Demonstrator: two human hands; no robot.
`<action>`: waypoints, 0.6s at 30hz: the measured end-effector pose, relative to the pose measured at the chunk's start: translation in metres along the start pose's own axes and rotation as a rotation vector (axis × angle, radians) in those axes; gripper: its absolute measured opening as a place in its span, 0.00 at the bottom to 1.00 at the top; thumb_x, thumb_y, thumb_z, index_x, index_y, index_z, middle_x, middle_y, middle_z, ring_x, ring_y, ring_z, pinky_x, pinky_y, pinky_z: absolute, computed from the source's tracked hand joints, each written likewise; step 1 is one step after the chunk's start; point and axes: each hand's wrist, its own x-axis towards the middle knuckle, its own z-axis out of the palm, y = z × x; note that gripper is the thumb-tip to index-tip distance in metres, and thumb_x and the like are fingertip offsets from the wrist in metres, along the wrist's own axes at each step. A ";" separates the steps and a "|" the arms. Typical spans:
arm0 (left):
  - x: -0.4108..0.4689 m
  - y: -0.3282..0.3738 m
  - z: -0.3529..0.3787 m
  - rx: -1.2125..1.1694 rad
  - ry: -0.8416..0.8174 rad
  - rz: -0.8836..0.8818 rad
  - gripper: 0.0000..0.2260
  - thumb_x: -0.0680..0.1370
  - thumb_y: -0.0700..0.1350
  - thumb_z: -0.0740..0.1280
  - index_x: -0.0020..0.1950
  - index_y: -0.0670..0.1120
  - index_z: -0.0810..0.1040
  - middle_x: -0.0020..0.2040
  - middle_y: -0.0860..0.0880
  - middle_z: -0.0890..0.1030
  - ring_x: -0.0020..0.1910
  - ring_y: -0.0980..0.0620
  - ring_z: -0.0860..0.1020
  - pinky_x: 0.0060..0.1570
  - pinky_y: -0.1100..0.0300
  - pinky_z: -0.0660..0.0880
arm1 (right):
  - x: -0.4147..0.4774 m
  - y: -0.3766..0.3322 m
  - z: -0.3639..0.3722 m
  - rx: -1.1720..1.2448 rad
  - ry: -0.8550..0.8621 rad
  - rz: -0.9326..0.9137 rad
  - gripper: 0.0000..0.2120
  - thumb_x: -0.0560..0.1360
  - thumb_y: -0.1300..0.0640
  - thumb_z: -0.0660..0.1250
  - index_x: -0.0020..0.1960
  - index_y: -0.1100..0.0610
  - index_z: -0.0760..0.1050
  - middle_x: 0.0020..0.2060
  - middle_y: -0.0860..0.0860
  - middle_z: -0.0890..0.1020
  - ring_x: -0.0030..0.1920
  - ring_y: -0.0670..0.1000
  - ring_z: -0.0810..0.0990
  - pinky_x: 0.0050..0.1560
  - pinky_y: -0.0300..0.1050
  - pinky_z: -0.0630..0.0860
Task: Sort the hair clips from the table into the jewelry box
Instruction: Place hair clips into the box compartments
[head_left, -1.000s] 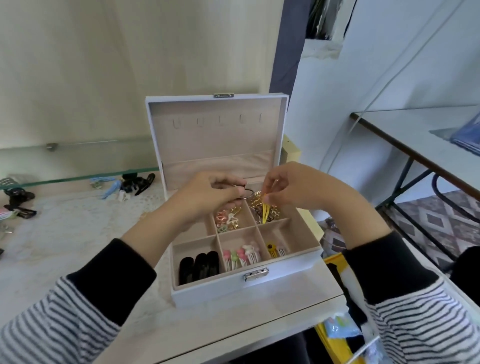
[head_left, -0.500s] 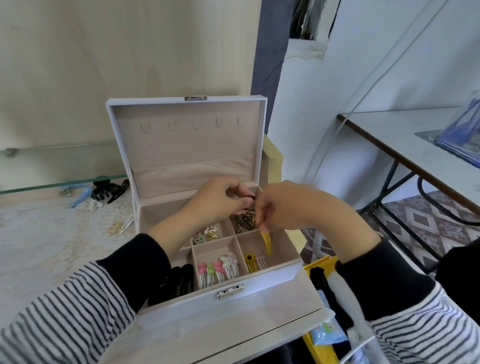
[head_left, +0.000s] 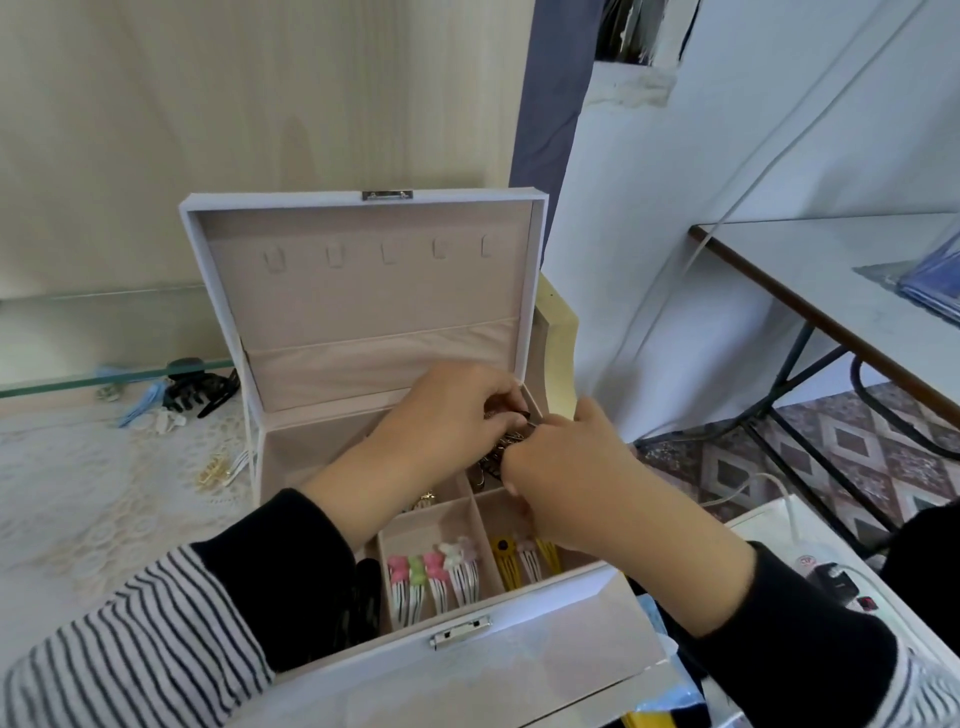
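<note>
Our left hand (head_left: 457, 410) and right hand (head_left: 566, 467) meet, wrists angled inward and fingers curled, over the back right compartment of the open jewelry box (head_left: 519, 654). Both apparently pinch a tangle of dark metal clips (head_left: 496, 457). Pastel snap clips (head_left: 436, 577) lie in its padded front compartments, and gold clips (head_left: 215, 470) lie on the lace-covered table (head_left: 78, 519).

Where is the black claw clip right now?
Head view: the black claw clip lies on the table, just left of the jewelry box and its open lid, under the glass shelf edge and beside a light blue hair piece.
</note>
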 end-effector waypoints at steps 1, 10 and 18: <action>0.001 -0.001 0.000 0.026 -0.003 0.014 0.04 0.74 0.45 0.71 0.48 0.51 0.84 0.43 0.57 0.83 0.44 0.59 0.79 0.49 0.59 0.75 | 0.001 0.000 0.001 -0.013 -0.013 0.005 0.06 0.75 0.54 0.66 0.42 0.50 0.69 0.36 0.48 0.69 0.49 0.52 0.74 0.52 0.51 0.60; 0.002 -0.008 0.005 0.196 -0.085 0.097 0.10 0.77 0.41 0.66 0.53 0.52 0.84 0.48 0.55 0.84 0.47 0.58 0.77 0.38 0.68 0.64 | -0.004 0.036 -0.015 0.338 -0.099 0.072 0.09 0.76 0.48 0.64 0.54 0.39 0.78 0.51 0.38 0.80 0.56 0.45 0.74 0.57 0.46 0.61; -0.003 -0.011 0.000 0.077 -0.135 0.124 0.11 0.78 0.43 0.67 0.58 0.54 0.81 0.51 0.57 0.83 0.47 0.62 0.75 0.45 0.68 0.69 | -0.006 0.057 -0.012 0.577 -0.017 0.180 0.09 0.76 0.53 0.65 0.52 0.40 0.79 0.43 0.34 0.80 0.52 0.41 0.76 0.59 0.47 0.72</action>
